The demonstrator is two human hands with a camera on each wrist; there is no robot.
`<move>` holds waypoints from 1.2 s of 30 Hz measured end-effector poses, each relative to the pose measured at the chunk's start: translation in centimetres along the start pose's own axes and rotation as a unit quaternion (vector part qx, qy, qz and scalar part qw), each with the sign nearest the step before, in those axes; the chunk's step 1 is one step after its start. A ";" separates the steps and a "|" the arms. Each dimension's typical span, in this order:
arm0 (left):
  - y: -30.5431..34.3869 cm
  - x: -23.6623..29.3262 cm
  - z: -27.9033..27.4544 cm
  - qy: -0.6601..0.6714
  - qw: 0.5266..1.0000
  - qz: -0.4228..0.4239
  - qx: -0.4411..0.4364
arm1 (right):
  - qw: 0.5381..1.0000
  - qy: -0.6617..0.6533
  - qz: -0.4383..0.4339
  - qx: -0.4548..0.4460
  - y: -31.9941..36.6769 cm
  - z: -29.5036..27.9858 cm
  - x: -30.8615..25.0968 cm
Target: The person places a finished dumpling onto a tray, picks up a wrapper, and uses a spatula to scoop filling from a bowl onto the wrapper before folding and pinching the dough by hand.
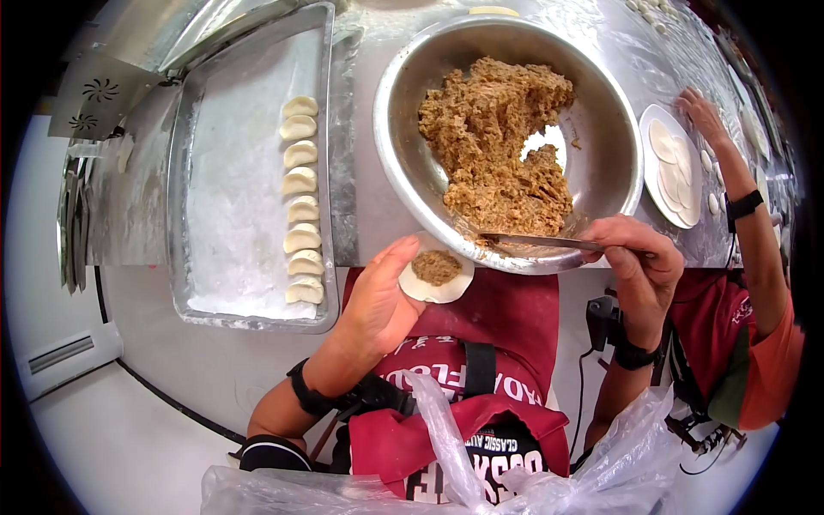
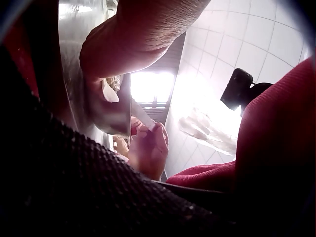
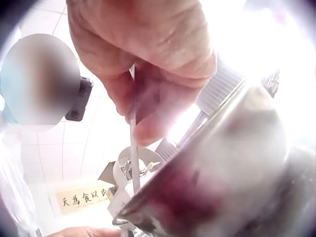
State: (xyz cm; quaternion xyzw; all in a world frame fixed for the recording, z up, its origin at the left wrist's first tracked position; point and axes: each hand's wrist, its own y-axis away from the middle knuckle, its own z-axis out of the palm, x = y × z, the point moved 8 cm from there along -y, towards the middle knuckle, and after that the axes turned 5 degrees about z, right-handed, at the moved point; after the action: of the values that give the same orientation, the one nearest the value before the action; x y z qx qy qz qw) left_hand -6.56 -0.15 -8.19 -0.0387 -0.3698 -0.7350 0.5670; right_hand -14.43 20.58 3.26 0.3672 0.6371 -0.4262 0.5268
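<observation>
My left hand [image 1: 382, 296] holds a round dumpling wrapper [image 1: 415, 283] at the near rim of the big metal bowl [image 1: 396, 163]. A brown mound of filling [image 1: 436, 268] sits in the middle of the wrapper, whose underside is hidden. My right hand [image 1: 639, 262] grips the handle of a thin, flat metal filling spatula [image 1: 541, 241]. Its blade reaches left over the near rim, with the tip at the brown minced filling [image 1: 498, 154] heaped in the bowl. In the right wrist view, the spatula [image 3: 134, 148] shows as a narrow strip below the curled fingers [image 3: 148, 131].
At left, a floured metal tray [image 1: 232, 189] holds a column of folded dumplings [image 1: 300, 180] along its right side. A white plate of wrappers [image 1: 674, 176] stands right of the bowl. Another person's hand [image 1: 704, 118] reaches past it among small dough pieces [image 1: 712, 203].
</observation>
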 end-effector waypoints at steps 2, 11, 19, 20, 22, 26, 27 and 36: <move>-0.1 -0.1 0.2 0.005 1.000 -0.004 -0.008 | 0.999 -0.042 0.005 0.030 0.4 -0.4 0.5; -0.3 -0.8 1.1 0.012 0.999 -0.033 -0.035 | 0.995 -0.063 0.004 0.081 2.4 0.1 1.1; 0.1 -1.4 2.0 0.020 0.995 -0.074 -0.058 | 0.989 -0.127 -0.013 0.077 4.1 1.2 2.0; 0.1 -1.4 1.9 0.020 0.996 -0.073 -0.053 | 0.990 -0.128 -0.020 0.062 4.2 1.4 2.0; 0.2 -1.5 1.7 0.021 0.996 -0.073 -0.046 | 0.986 -0.135 -0.030 0.089 4.4 1.0 1.8; 0.2 -1.8 1.7 0.034 0.995 -0.081 -0.046 | 0.981 -0.126 -0.036 0.145 4.8 0.0 1.9; 0.2 -1.9 1.7 0.032 0.995 -0.083 -0.043 | 0.981 -0.116 -0.036 0.153 5.0 -0.1 2.0; 0.0 -2.2 1.5 0.011 0.996 -0.081 -0.045 | 0.992 0.084 -0.033 0.093 3.1 -0.1 -0.6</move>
State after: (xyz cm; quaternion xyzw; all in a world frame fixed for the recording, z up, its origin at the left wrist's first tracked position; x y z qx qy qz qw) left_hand -6.36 2.53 -8.13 -0.0264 -0.3321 -0.7950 0.5070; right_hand -11.57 21.80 3.39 0.4275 0.6486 -0.4684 0.4209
